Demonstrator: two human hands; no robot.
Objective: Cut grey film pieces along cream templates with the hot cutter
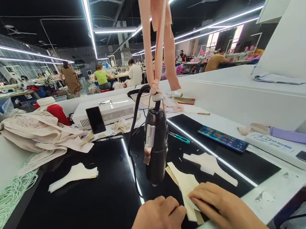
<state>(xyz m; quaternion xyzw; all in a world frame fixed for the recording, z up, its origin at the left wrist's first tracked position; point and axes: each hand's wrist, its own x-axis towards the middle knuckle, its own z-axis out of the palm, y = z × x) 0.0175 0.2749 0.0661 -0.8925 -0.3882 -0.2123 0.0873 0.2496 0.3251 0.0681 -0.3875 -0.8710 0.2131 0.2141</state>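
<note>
My left hand point(161, 222) is closed, its curled fingertips and thumb at the left edge of a small stack of cream fabric pieces point(184, 181). From the right, my right hand point(225, 204) has its fingers pressed together on the lower right edge of the same stack. Yellowish layers show beneath the top piece. Just beyond my hands hangs a black handheld tool point(156, 145) with a silver lever, tied up by pink fabric strips point(156, 31). Another cream cut piece point(211, 165) lies to the right, and one more cream piece point(73, 175) lies on the left.
Turquoise thread snips point(179, 137) and a lit phone point(222, 138) lie on the black tabletop point(71, 222). A dark phone point(95, 120) leans on a white box point(118, 116). Beige fabric point(36, 136) and mint cord point(9, 205) are heaped left. People work at machines behind.
</note>
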